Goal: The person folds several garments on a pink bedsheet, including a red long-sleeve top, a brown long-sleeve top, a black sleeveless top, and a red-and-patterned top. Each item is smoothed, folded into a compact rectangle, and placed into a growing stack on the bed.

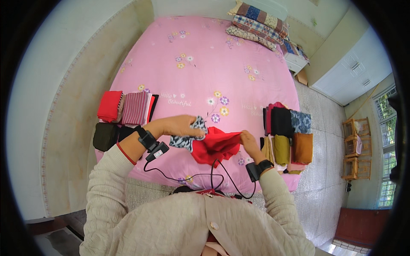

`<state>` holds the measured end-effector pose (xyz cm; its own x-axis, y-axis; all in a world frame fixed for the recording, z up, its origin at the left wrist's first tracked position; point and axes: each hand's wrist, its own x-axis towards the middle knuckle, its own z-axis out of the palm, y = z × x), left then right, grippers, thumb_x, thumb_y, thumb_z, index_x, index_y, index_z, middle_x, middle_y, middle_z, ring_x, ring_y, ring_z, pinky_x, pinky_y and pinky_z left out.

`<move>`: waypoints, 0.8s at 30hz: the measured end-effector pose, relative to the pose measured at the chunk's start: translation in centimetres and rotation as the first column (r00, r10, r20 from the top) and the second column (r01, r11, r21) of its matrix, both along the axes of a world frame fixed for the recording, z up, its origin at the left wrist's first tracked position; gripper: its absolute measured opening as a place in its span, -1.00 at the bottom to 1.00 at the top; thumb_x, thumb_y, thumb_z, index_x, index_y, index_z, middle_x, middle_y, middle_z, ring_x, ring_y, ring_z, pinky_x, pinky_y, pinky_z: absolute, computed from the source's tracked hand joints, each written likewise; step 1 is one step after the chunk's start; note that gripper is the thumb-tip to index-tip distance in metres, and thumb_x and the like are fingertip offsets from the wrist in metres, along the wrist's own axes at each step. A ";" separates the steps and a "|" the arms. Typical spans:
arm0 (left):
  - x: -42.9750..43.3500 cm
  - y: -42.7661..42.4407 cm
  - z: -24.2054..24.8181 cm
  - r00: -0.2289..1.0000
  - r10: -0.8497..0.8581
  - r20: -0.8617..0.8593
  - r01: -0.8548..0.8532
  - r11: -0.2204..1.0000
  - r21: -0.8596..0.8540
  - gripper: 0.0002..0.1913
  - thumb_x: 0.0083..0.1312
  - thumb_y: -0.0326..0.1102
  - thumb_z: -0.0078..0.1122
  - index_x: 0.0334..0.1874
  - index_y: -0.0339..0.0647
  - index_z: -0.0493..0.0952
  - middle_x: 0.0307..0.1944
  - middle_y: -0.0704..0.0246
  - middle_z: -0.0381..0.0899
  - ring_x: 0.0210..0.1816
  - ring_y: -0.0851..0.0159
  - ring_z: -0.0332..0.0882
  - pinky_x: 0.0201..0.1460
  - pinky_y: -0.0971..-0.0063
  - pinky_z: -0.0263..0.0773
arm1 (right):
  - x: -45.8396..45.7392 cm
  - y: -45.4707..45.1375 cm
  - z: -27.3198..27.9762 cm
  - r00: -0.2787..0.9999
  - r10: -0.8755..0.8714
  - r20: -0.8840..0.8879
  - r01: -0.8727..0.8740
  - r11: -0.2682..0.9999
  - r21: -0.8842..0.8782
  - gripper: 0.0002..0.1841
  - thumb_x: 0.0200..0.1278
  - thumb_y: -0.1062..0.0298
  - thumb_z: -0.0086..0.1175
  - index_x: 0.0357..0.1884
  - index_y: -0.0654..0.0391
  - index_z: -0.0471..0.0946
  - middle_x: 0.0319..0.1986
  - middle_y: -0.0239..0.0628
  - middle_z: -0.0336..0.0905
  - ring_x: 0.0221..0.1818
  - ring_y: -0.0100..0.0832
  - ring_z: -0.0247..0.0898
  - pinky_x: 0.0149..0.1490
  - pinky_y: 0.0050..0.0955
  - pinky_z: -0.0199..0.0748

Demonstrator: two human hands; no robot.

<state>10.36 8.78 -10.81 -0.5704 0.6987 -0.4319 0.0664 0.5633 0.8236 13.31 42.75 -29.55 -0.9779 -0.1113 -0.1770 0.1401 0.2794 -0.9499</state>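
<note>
A red cloth garment (pixel 214 145) with a black-and-white patterned part (pixel 182 142) is held over the near part of a bed with a pink floral sheet (pixel 205 64). My left hand (pixel 184 126) grips the patterned part, bunched at its fingers. My right hand (pixel 249 140) pinches the red cloth at its upper right edge. To the left lie folded clothes: a red one (pixel 110 106), a striped one (pixel 135 108) and a dark green one (pixel 105 136). On the right are folded black (pixel 282 121), blue patterned (pixel 301 121), olive (pixel 282 149) and orange-brown (pixel 303 148) clothes.
Stacked pillows (pixel 259 25) lie at the bed's far right corner beside a white nightstand (pixel 294 60). A white wardrobe (pixel 355 64) and wooden stools (pixel 355 148) stand farther right. Black cables (pixel 192 175) run from devices on both wrists across the bed's near edge.
</note>
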 end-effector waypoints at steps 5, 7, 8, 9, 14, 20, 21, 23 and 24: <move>-1.8 -0.2 -1.6 0.910 -0.119 -0.396 0.030 0.974 -0.224 -0.65 0.05 -0.26 0.20 -0.09 -0.21 0.54 -0.24 -0.03 0.59 -0.19 0.04 0.60 -0.11 0.29 0.48 | -4.8 3.7 7.2 0.903 -0.119 -0.413 0.256 0.921 0.294 -0.72 0.45 0.25 -0.23 -0.32 0.24 0.39 -0.42 -0.29 0.39 -0.34 -0.42 0.30 -0.21 -0.40 0.32; -4.7 0.6 -1.1 0.816 -0.010 -0.578 -0.159 0.958 -0.241 -0.65 -0.02 -0.39 0.09 -0.11 -0.12 0.55 -0.27 -0.04 0.57 -0.20 0.00 0.59 -0.15 0.20 0.50 | -6.4 4.6 12.5 0.825 -0.068 -0.561 0.279 0.913 0.299 -0.67 0.46 0.20 -0.25 -0.32 0.27 0.39 -0.38 -0.17 0.44 -0.30 -0.32 0.30 -0.15 -0.36 0.32; -6.6 1.0 -0.2 0.868 0.169 -0.467 -0.318 0.911 -0.263 -0.68 0.03 -0.40 0.03 -0.12 -0.12 0.57 -0.26 0.02 0.59 -0.18 -0.03 0.58 -0.17 0.15 0.49 | -7.2 5.0 15.6 0.833 -0.070 -0.549 0.349 0.836 0.423 -0.65 0.47 0.21 -0.27 -0.26 0.33 0.41 -0.32 -0.06 0.47 -0.25 -0.25 0.32 -0.08 -0.32 0.31; -7.9 1.2 0.8 0.673 0.179 -0.718 -0.297 0.954 -0.040 -0.72 0.08 -0.39 -0.02 -0.16 -0.14 0.55 -0.29 0.03 0.59 -0.20 -0.07 0.56 -0.18 0.11 0.46 | -7.5 5.0 18.3 0.695 -0.086 -0.714 0.431 0.844 0.318 -0.62 0.45 0.21 -0.32 -0.28 0.33 0.42 -0.37 0.13 0.43 -0.31 -0.03 0.34 -0.16 -0.17 0.29; -12.0 2.8 8.1 0.160 0.489 -0.858 -0.408 0.824 0.393 -0.77 0.10 -0.35 0.01 -0.20 -0.11 0.54 -0.27 0.13 0.60 -0.18 -0.09 0.51 -0.15 0.07 0.39 | -5.6 4.2 32.4 0.484 -0.215 -0.848 0.460 0.887 0.038 -0.72 0.43 0.29 -0.23 -0.20 0.27 0.48 -0.29 -0.19 0.54 -0.24 -0.35 0.40 -0.09 -0.39 0.36; -12.1 -1.9 8.7 -0.079 0.509 -0.857 -0.141 0.846 0.515 -0.83 0.16 -0.43 0.02 -0.25 -0.13 0.59 -0.37 0.18 0.58 -0.25 0.03 0.49 -0.17 0.23 0.39 | 1.8 -2.7 35.2 0.790 -0.346 -0.505 0.123 0.898 -0.423 -0.77 0.37 0.36 -0.13 -0.07 0.25 0.47 -0.27 -0.30 0.53 -0.26 -0.53 0.45 -0.10 -0.57 0.42; -11.9 -3.5 7.2 -0.080 0.485 -0.871 -0.103 0.865 0.491 -0.75 0.12 -0.45 0.01 -0.20 -0.04 0.60 -0.35 0.18 0.55 -0.22 0.02 0.46 -0.15 0.20 0.36 | 2.8 -4.0 34.3 0.841 -0.282 -0.461 0.066 0.900 -0.431 -0.77 0.37 0.36 -0.12 -0.07 0.25 0.48 -0.27 -0.30 0.53 -0.26 -0.54 0.45 -0.11 -0.57 0.42; -11.1 -6.7 2.3 0.024 0.514 -0.858 -0.262 0.831 0.490 -0.76 0.09 -0.53 0.04 -0.27 -0.04 0.63 -0.38 0.22 0.48 -0.24 0.07 0.41 -0.17 0.29 0.33 | 4.1 -6.8 31.2 0.955 0.081 -0.285 -0.100 0.994 -0.051 -0.75 0.37 0.31 -0.08 -0.08 0.26 0.49 -0.22 -0.30 0.52 -0.17 -0.53 0.41 -0.04 -0.55 0.37; -10.3 -8.5 -0.3 0.064 0.467 -0.882 -0.302 0.851 0.429 -0.75 0.06 -0.54 0.07 -0.28 -0.06 0.63 -0.37 0.22 0.46 -0.24 0.06 0.41 -0.19 0.29 0.32 | 4.6 -8.4 28.9 0.948 0.174 -0.265 -0.166 0.985 0.052 -0.74 0.37 0.28 -0.05 -0.09 0.26 0.50 -0.20 -0.30 0.51 -0.11 -0.52 0.38 0.00 -0.53 0.34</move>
<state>0.07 0.26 -11.15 -0.6586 0.2255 0.7179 0.6173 0.7075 0.3441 17.89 34.37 -0.60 -0.9569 -0.2784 0.0830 -0.1699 0.3045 -0.9373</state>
